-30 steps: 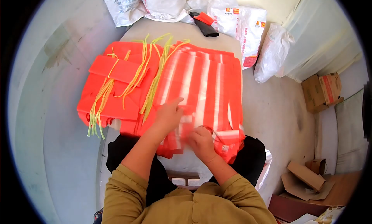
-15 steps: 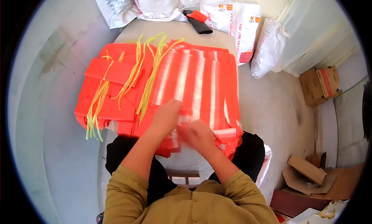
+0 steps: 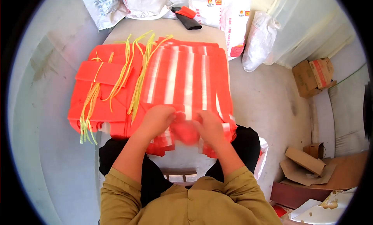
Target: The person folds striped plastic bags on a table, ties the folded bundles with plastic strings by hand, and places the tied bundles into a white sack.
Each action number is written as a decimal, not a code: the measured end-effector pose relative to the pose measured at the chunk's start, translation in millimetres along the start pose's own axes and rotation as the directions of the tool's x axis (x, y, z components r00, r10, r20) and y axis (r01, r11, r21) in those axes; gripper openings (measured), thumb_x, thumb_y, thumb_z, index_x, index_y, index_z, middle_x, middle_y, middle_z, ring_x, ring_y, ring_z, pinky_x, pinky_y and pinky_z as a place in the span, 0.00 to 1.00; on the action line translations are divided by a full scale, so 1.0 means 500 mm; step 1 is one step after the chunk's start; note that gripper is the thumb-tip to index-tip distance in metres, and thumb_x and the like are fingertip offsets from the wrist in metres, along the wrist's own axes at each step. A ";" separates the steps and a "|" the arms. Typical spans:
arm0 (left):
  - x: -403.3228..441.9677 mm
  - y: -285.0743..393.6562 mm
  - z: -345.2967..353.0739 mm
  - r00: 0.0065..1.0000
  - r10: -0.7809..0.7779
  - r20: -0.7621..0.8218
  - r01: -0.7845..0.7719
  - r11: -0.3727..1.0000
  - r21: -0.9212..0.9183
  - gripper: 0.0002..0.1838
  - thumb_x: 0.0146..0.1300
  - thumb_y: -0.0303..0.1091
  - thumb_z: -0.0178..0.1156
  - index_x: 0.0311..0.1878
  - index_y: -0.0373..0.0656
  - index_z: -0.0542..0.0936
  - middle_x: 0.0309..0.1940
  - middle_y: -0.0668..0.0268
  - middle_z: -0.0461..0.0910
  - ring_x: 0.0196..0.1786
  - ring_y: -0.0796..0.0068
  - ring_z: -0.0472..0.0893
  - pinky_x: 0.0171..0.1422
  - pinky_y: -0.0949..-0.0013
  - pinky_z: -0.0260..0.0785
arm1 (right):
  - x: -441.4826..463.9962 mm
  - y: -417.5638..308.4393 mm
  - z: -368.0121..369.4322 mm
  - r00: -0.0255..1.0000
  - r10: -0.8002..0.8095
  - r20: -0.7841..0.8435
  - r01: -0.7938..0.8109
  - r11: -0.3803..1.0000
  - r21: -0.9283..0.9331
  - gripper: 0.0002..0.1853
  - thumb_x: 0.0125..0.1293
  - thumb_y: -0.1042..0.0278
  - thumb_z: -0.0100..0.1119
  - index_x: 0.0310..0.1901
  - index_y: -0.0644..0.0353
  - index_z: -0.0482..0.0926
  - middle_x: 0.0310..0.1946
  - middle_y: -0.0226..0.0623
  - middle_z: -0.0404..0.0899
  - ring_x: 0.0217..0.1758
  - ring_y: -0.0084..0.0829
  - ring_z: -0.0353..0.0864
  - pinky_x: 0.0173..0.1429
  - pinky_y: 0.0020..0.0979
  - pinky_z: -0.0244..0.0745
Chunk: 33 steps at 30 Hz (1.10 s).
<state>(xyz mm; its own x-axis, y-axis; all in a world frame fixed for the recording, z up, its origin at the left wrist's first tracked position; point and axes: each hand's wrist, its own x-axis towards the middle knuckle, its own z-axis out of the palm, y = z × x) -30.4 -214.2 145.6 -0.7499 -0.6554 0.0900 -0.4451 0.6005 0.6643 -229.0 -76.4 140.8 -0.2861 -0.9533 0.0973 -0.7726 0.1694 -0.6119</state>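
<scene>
My left hand (image 3: 160, 118) is closed on the left side of a small red bunch (image 3: 185, 131), blurred by motion, at the near edge of the table. On the bunch's right side my right hand (image 3: 209, 126) has its fingers closed. Beneath and beyond both hands lie red-and-white striped sheets (image 3: 178, 75) in a flat stack. To their left sits a pile of folded red material (image 3: 112, 73), with yellow-green strips (image 3: 91, 102) lying across it. More of these strips (image 3: 142, 75) rest along the border between the two piles.
White printed sacks (image 3: 235, 24) line the table's far side, near a black roll with a red piece (image 3: 187, 19). Another white sack (image 3: 259, 40) stands to the right. Cardboard boxes (image 3: 314, 77) and opened cardboard (image 3: 307, 166) are on the right. My knees are under the table's near edge.
The view has shifted, so the table appears further left. My hands are now level with each other, holding a red bunch between them; earlier my left index finger was extended over the striped sheets.
</scene>
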 end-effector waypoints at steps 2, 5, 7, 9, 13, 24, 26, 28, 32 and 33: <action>0.002 0.002 -0.002 1.000 -0.013 0.012 0.013 1.000 0.004 0.07 0.68 0.30 0.64 0.41 0.36 0.81 0.36 0.49 0.82 0.44 0.44 0.81 0.48 0.49 0.74 | -0.010 0.040 -0.035 0.999 0.003 0.040 0.005 0.979 -0.202 0.19 0.69 0.61 0.68 0.56 0.61 0.82 0.48 0.43 0.84 0.49 0.45 0.83 0.54 0.42 0.78; 0.002 0.000 0.005 1.000 -0.027 -0.002 0.027 1.000 -0.014 0.08 0.68 0.31 0.64 0.40 0.35 0.79 0.35 0.48 0.81 0.43 0.43 0.81 0.46 0.49 0.73 | -0.038 0.072 -0.066 0.997 -0.012 0.081 0.036 0.953 -0.299 0.16 0.68 0.59 0.68 0.51 0.61 0.84 0.43 0.41 0.85 0.48 0.45 0.83 0.54 0.43 0.78; 0.001 0.002 0.007 0.999 -0.036 -0.006 0.036 0.999 -0.026 0.09 0.68 0.32 0.63 0.39 0.35 0.78 0.34 0.48 0.80 0.42 0.43 0.80 0.45 0.49 0.72 | -0.051 0.056 -0.089 0.992 -0.035 0.121 0.074 0.941 -0.329 0.15 0.68 0.59 0.67 0.48 0.62 0.86 0.41 0.40 0.86 0.47 0.45 0.83 0.52 0.44 0.78; 0.001 0.005 0.003 0.999 -0.050 0.000 0.050 0.998 -0.031 0.09 0.69 0.33 0.63 0.39 0.35 0.78 0.33 0.48 0.79 0.41 0.43 0.80 0.45 0.49 0.72 | -0.059 0.013 -0.127 0.934 0.093 0.346 0.026 0.946 -0.323 0.15 0.69 0.59 0.66 0.46 0.63 0.86 0.40 0.40 0.87 0.47 0.44 0.84 0.51 0.42 0.78; -0.002 0.000 0.009 0.999 -0.046 -0.012 0.046 0.999 -0.011 0.10 0.69 0.34 0.63 0.39 0.36 0.79 0.34 0.49 0.80 0.42 0.43 0.80 0.45 0.48 0.72 | -0.083 -0.010 -0.158 0.894 0.260 0.365 -0.261 0.964 -0.050 0.16 0.73 0.61 0.63 0.52 0.65 0.85 0.46 0.43 0.88 0.50 0.39 0.87 0.53 0.37 0.79; 0.000 0.011 -0.008 0.964 -0.248 0.098 0.267 0.892 -0.364 0.10 0.77 0.34 0.60 0.41 0.37 0.77 0.24 0.65 0.69 0.30 0.75 0.70 0.37 0.64 0.66 | 0.023 0.158 -0.032 0.948 0.317 -0.004 -0.283 0.850 0.444 0.27 0.79 0.65 0.57 0.75 0.61 0.69 0.59 0.36 0.82 0.54 0.27 0.81 0.63 0.30 0.75; 0.002 0.005 -0.003 0.966 -0.243 0.094 0.260 0.891 -0.373 0.10 0.77 0.34 0.59 0.42 0.37 0.78 0.25 0.66 0.70 0.30 0.76 0.70 0.37 0.64 0.66 | 0.035 0.159 -0.026 0.941 0.339 -0.017 -0.287 0.821 0.494 0.28 0.78 0.67 0.57 0.76 0.60 0.68 0.64 0.35 0.78 0.54 0.25 0.81 0.63 0.28 0.75; 0.005 0.003 -0.004 0.959 -0.257 0.118 0.282 0.892 -0.352 0.09 0.77 0.35 0.59 0.47 0.38 0.80 0.28 0.61 0.75 0.34 0.69 0.75 0.41 0.62 0.69 | 0.041 0.144 -0.026 0.940 0.334 -0.066 -0.251 0.811 0.528 0.29 0.77 0.70 0.58 0.76 0.60 0.67 0.69 0.35 0.74 0.55 0.24 0.81 0.62 0.26 0.75; 0.005 0.000 -0.001 0.962 -0.249 0.111 0.272 0.906 -0.325 0.09 0.76 0.35 0.59 0.47 0.37 0.80 0.29 0.59 0.75 0.34 0.67 0.76 0.41 0.62 0.70 | -0.011 0.087 -0.050 0.951 0.310 0.001 -0.258 0.791 0.555 0.31 0.73 0.75 0.61 0.76 0.61 0.67 0.72 0.35 0.70 0.57 0.24 0.80 0.61 0.26 0.75; 0.003 -0.001 0.004 0.970 -0.228 0.082 0.242 0.911 -0.335 0.09 0.77 0.34 0.59 0.43 0.36 0.78 0.25 0.63 0.70 0.31 0.73 0.71 0.39 0.64 0.67 | -0.037 0.104 -0.043 0.974 0.226 -0.024 -0.190 0.867 0.460 0.31 0.72 0.76 0.62 0.76 0.61 0.68 0.72 0.35 0.71 0.58 0.23 0.80 0.62 0.26 0.75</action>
<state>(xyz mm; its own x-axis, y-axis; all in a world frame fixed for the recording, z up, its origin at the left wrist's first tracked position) -32.2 -214.4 144.2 -0.6666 -0.7349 -0.1247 -0.4230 0.2352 0.8751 -275.8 -44.5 124.0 -0.4672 -0.8838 -0.0246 -0.3550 0.2130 -0.9103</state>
